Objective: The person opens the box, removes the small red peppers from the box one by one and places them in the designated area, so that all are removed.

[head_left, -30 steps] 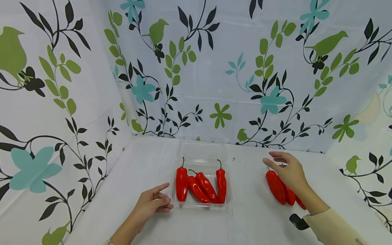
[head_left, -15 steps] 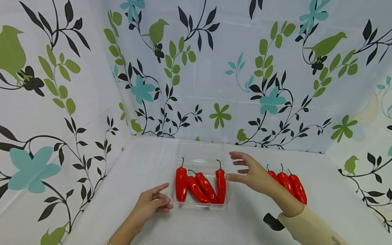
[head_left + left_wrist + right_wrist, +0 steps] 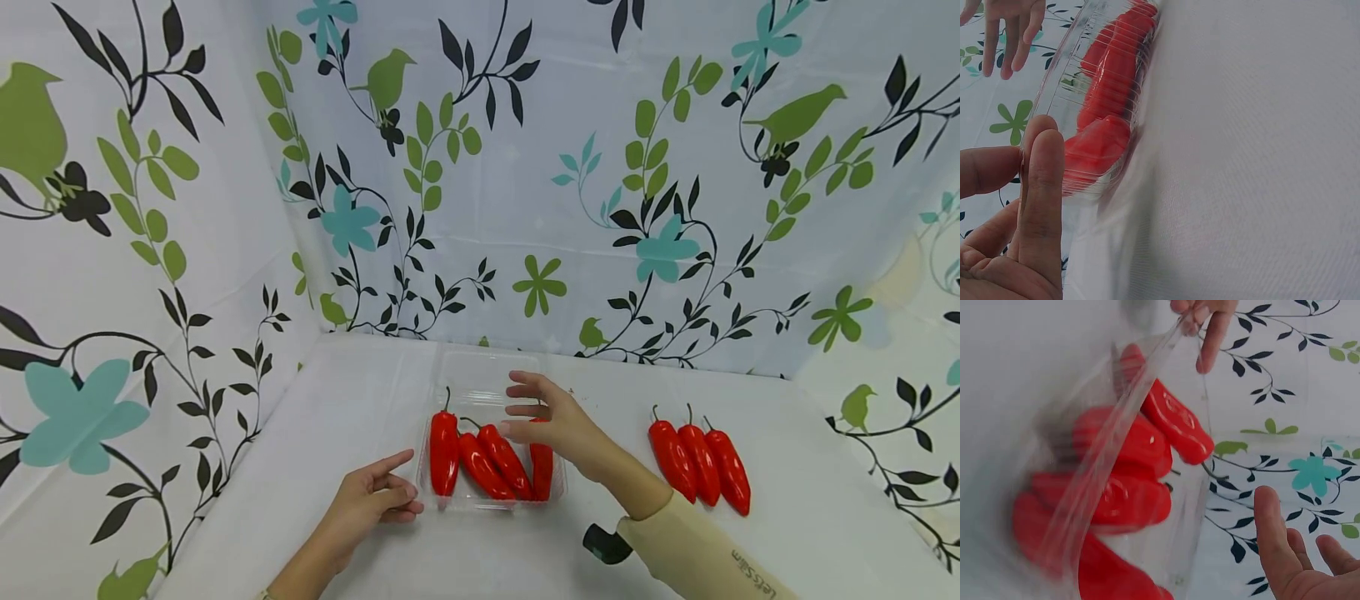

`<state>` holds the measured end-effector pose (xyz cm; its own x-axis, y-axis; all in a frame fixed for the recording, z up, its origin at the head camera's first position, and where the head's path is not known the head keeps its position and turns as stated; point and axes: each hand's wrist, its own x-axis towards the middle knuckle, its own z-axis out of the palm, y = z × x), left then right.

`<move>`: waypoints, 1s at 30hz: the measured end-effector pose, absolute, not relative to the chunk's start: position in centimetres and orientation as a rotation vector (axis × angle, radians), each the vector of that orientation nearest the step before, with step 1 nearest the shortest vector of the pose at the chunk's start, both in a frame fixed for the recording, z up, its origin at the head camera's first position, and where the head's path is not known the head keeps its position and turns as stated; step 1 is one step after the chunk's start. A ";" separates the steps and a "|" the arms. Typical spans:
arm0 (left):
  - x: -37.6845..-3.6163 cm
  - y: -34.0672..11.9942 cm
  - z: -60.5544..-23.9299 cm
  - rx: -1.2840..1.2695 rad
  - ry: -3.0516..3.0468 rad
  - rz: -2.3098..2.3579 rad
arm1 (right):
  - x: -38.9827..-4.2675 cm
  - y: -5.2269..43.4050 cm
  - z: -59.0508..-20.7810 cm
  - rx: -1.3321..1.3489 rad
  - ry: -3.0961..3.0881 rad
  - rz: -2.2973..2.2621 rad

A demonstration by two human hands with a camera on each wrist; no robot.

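While right hand (image 3: 551, 421) hovers over tray (image 3: 491, 500), three loose peppers (image 3: 700, 462) lie rightward.

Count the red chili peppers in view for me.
7. Four red chili peppers lie in the clear plastic tray, one partly hidden behind the right hand; three more lie side by side on the table, right of the tray.

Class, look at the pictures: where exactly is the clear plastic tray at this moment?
In the head view, the clear plastic tray sits mid-table, holding four red peppers. The left hand touches its left edge and the right hand hovers over its right side.
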<state>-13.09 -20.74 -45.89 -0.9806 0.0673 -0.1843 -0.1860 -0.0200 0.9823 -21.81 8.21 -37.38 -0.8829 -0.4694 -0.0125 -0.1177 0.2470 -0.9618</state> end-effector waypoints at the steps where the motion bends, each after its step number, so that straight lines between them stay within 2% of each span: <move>1: -13.1 -20.7 -45.9 -0.127 2.066 2.121 | -21.9 7.9 -37.6 -0.517 2.164 -1.716; 8: -13.1 -20.7 -46.0 -0.111 2.052 2.131 | -22.2 5.6 -39.3 -0.359 1.961 -1.858; 30: -13.1 -21.0 -46.0 -0.081 2.040 2.133 | -23.8 1.2 -42.0 -0.234 2.030 -1.788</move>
<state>-13.05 -21.01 -46.00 -0.9807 0.0979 -0.1690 -0.1732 -0.0361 0.9842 -23.79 1.15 -42.03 -0.8961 -0.3957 -0.2011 0.1496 0.1575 -0.9761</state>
